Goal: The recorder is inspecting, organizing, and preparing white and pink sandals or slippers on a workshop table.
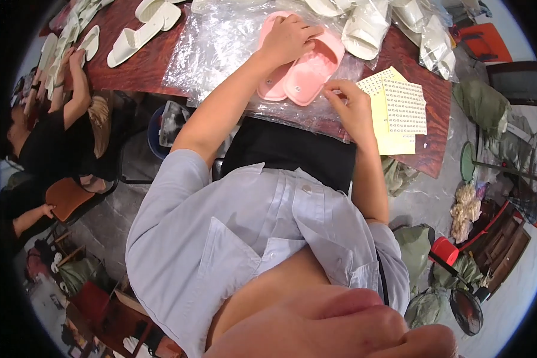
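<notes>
Currently, your left hand is pressing down on the pair of pink slippers, palm flat and fingers curled over the upper strap; the grip is closed on the slippers, pinning them rather than lifting. The slippers are lying at 12 o'clock on the dark red worktop, resting on a sheet of clear plastic film.

Your right hand is sitting at 1 o'clock, just beside the slipper toes, fingertips pinched together. You cannot tell whether it is holding a sticker or closing on nothing; the pinch is too small to read. The yellow sticker sheets are lying just to its right, touching the worktop edge.

Judgement on doing this well: keep the left hand bearing down so the slippers are not sliding on the slick film, and bring the pinch in low and square to the sole.

Hard to make out: the sole marks are showing as small dots only. White slippers at 11 o'clock and bagged ones at 12 to 1 o'clock are being cut off by the rim. Another person's hand is working at 10 o'clock; what it is handling is unclear.
</notes>
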Tool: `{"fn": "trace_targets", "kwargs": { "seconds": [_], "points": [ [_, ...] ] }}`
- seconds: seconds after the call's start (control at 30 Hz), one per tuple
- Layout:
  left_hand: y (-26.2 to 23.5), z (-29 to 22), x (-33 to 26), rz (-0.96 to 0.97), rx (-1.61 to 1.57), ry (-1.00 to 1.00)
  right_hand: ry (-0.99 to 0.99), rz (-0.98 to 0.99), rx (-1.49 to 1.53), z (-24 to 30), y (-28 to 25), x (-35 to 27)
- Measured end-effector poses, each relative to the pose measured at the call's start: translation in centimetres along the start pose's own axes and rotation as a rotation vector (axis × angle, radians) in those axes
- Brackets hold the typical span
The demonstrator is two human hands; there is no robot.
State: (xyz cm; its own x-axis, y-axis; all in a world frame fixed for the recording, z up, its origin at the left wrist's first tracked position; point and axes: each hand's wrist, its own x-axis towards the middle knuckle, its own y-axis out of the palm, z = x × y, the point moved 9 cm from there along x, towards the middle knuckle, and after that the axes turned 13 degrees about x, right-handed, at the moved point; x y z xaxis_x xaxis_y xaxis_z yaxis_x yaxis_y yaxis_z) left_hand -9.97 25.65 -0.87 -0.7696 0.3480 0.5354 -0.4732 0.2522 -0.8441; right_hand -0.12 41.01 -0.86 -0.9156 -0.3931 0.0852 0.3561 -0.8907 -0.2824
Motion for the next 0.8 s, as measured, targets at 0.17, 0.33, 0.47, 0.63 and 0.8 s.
{"fn": "trace_targets", "kwargs": {
  "seconds": [0.17, 0.33, 0.47, 0.63, 0.8],
  "points": [
    [-5.2, -0.2, 0.9, -0.068, 0.145, 0.079, -0.222, -0.253, -0.465, -3.2, -0.5, 0.1],
    [-14.9, 3.1, -0.1, -0.22, 0.235, 0.037, -0.114, -0.221, -0.705, -3.9, 0.6, 1.0],
    [-17.6, 9.1, -4.7, -0.285, 0.329, -0.128, -0.064, -0.193, -0.835, -4.9, 1.3, 1.0],
    [-18.6, 17.3, -12.5, -0.113, 0.431, -0.35, -0.023, -0.156, -0.848, -4.7, 1.4, 0.4],
    [-20.9, 28.1, -14.5, -0.008, 0.477, -0.522, -0.024, -0.144, -0.904, -5.1, 1.0, 0.3]
  ]
}}
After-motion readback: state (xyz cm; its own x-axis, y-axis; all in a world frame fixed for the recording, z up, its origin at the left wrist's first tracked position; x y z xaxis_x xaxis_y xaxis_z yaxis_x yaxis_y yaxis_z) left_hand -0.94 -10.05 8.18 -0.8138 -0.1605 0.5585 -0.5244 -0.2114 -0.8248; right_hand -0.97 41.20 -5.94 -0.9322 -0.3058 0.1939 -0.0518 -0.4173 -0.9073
